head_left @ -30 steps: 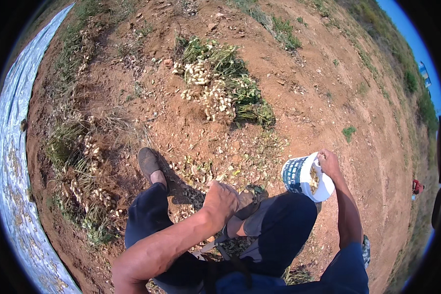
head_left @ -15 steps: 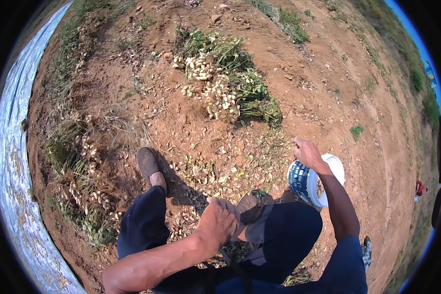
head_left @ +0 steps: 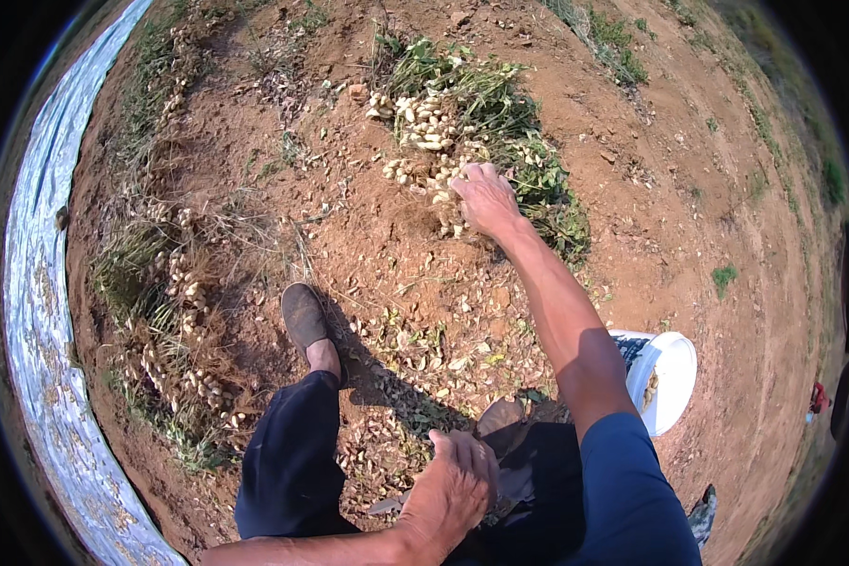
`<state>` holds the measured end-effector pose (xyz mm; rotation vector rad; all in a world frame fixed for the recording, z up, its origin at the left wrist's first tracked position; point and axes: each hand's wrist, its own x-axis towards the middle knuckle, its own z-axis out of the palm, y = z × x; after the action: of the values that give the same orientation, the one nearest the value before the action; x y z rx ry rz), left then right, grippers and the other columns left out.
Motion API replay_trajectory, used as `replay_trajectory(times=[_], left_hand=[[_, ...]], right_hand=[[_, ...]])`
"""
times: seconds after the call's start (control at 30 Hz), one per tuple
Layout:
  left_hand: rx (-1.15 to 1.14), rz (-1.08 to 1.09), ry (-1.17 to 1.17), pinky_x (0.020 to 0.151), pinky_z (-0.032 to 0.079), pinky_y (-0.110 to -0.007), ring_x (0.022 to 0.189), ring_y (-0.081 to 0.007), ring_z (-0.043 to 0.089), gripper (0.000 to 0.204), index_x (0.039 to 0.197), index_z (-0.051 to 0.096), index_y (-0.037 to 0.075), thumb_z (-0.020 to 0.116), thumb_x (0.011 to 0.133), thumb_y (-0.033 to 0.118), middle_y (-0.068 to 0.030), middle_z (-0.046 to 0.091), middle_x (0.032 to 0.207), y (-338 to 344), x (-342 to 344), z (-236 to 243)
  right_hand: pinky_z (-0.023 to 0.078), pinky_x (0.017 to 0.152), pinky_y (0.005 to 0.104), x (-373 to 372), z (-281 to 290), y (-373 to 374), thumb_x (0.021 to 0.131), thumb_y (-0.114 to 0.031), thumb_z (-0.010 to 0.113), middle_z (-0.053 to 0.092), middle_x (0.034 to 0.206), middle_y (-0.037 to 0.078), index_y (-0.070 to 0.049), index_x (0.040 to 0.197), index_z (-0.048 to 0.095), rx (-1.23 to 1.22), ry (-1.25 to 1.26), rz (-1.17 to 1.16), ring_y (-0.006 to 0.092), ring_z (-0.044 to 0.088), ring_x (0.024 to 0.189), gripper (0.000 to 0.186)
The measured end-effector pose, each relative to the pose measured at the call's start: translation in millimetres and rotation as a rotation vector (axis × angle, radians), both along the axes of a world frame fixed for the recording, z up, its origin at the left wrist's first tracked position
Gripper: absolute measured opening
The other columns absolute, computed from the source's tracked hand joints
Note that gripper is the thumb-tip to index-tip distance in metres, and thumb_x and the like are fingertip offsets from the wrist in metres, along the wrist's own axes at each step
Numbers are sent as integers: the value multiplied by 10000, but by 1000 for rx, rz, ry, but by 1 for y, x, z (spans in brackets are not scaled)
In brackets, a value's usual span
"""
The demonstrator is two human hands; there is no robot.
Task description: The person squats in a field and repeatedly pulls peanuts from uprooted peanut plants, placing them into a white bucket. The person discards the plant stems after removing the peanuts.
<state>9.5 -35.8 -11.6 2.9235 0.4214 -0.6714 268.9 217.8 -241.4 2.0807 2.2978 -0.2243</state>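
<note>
A bunch of pulled-up peanut plants [head_left: 424,123] lies on the soil ahead of me, its pale pods to the left and its green leaves to the right. Over the near pods, my right hand [head_left: 489,200] has its fingers curled in among them; its fingertips are partly hidden. Low in front of my body is my left hand [head_left: 455,483], fingers bent down and drawn together; whatever they close on is out of sight. Right of my right forearm stands a white bucket [head_left: 672,382] with a dark printed side, tilted in view, some peanuts showing inside.
More peanut plants [head_left: 184,292] lie in a row at the left. Beyond them stretches a pale sheet [head_left: 42,311] with pods scattered on it. My shoe [head_left: 304,313] rests on reddish soil. Dry leaves [head_left: 443,349] litter the ground between my feet and the bunch.
My right hand has gone from above the bucket, forward and left, to the peanut bunch. My left hand has shifted slightly right and nearer my body. The whole view has shifted a little.
</note>
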Motion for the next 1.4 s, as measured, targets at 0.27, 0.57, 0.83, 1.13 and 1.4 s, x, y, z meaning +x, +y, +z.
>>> replay_trajectory(times=[0.27,0.57,0.83,1.13,1.4], left_hand=[[-166,-158,164,989,439,-597,1132,-356,582,418,1368,575,-5,447,1036,213,-164,622,1215,4,10,-11],[-127,-151,260,1040,360,-573,1258,-280,516,381,1363,558,108,427,1036,253,-83,572,1309,-8,14,-58],[-110,211,-135,872,479,-472,1030,-346,664,339,1209,577,-34,534,916,132,-204,647,1049,47,5,-55],[-568,736,-796,857,514,-479,960,-369,675,578,1180,618,-56,607,996,491,-259,683,1037,82,-10,-38],[-1617,1213,-894,771,556,-301,905,-137,672,413,1218,641,-12,721,962,302,-44,687,1049,64,-7,-36]], right_hand=[[491,951,439,58,14,-106,884,9,622,578,1240,113,-98,1001,683,172,51,159,281,527,1183,170],[524,846,389,101,196,-139,947,-184,754,722,960,124,-11,1121,681,539,743,-215,229,662,859,256],[539,734,313,75,232,-178,956,-506,716,720,949,62,6,1074,721,182,1072,-369,148,659,796,525],[642,739,329,-14,204,-188,999,-326,699,732,1050,57,-15,1205,638,-351,1850,-350,126,719,869,378],[593,641,296,-55,222,-202,987,-432,697,670,995,69,-24,1158,581,-205,1972,-676,134,646,766,457]])
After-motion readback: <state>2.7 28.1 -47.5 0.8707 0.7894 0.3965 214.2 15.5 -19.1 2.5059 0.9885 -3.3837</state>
